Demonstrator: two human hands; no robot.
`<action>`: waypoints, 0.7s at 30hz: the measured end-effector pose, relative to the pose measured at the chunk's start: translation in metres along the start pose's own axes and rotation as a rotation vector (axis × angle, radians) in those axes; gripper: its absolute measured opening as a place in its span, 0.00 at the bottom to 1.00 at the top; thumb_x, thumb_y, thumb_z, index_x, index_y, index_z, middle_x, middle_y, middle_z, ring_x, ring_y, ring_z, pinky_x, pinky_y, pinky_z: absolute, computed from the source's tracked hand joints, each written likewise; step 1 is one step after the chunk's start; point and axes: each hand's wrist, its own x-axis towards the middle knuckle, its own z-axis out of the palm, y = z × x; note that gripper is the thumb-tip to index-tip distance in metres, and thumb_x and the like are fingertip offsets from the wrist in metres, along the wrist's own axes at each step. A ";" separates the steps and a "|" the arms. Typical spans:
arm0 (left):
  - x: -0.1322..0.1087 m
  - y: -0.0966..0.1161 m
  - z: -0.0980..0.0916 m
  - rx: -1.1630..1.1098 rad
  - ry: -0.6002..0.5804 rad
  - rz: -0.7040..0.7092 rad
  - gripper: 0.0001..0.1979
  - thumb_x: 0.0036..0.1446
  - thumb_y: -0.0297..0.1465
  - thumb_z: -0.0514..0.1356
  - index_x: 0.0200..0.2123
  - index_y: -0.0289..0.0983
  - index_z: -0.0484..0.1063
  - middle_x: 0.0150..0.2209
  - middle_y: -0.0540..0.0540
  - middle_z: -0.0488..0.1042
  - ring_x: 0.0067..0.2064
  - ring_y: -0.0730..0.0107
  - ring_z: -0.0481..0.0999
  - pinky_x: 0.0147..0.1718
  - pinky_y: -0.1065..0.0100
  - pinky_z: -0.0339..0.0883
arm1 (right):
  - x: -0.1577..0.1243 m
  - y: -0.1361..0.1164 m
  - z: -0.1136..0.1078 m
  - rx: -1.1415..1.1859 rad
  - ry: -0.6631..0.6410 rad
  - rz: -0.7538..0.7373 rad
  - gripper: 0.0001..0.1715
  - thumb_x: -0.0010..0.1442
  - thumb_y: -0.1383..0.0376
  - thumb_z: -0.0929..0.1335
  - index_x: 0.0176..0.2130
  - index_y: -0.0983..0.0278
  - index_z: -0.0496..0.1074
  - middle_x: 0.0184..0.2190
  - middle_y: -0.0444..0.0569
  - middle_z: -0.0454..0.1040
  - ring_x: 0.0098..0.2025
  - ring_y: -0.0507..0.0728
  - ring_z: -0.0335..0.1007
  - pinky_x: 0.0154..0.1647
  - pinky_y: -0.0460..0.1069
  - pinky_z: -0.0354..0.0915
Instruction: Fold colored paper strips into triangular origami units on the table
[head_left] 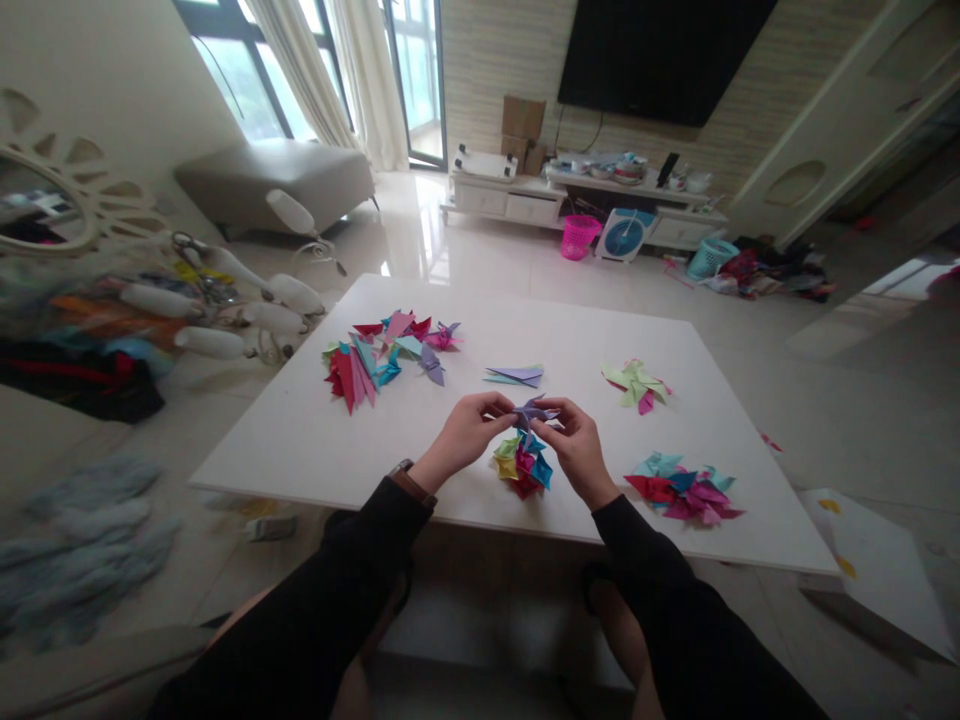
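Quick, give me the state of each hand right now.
Left hand: closed, pinching the purple folded paper.
Right hand: closed, pinching the same purple folded paper, just above the multicoloured paper cluster.

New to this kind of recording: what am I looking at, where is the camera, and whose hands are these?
No machine here: the picture comes from a camera worn on a person's head, looking forward and down. The black-sleeved arms are that person's own. The left hand and right hand pinch a purple folded paper between their fingers; a multicoloured paper cluster sits below it in the picture. On the white table also lie a large pile of folded pieces at left, two flat folded pieces in the middle, a green and pink cluster and a teal and pink pile at right.
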 end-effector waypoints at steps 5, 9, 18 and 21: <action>0.000 0.000 0.000 -0.004 -0.016 -0.006 0.07 0.54 0.34 0.65 0.32 0.36 0.77 0.29 0.47 0.78 0.33 0.67 0.77 0.34 0.68 0.69 | -0.001 -0.001 0.000 -0.046 -0.053 0.000 0.22 0.52 0.55 0.77 0.45 0.60 0.76 0.41 0.50 0.79 0.39 0.58 0.75 0.36 0.51 0.72; 0.000 -0.002 0.000 -0.019 -0.005 -0.010 0.07 0.53 0.34 0.65 0.32 0.35 0.77 0.29 0.47 0.78 0.33 0.67 0.76 0.34 0.68 0.68 | -0.001 -0.002 -0.001 -0.033 -0.047 -0.005 0.22 0.52 0.55 0.77 0.45 0.60 0.77 0.42 0.50 0.79 0.38 0.57 0.75 0.36 0.51 0.71; 0.004 -0.007 0.001 -0.168 0.054 -0.076 0.12 0.52 0.37 0.68 0.32 0.34 0.76 0.29 0.47 0.76 0.31 0.71 0.73 0.31 0.68 0.66 | 0.003 0.000 -0.007 0.046 0.055 0.034 0.18 0.49 0.54 0.79 0.35 0.63 0.78 0.30 0.48 0.78 0.30 0.55 0.72 0.31 0.50 0.67; 0.003 -0.006 0.003 -0.233 0.052 -0.118 0.13 0.50 0.38 0.68 0.32 0.34 0.74 0.29 0.47 0.75 0.30 0.72 0.72 0.31 0.69 0.66 | 0.004 0.002 -0.006 0.046 0.052 0.054 0.18 0.49 0.54 0.79 0.35 0.63 0.79 0.26 0.47 0.78 0.28 0.55 0.71 0.30 0.50 0.66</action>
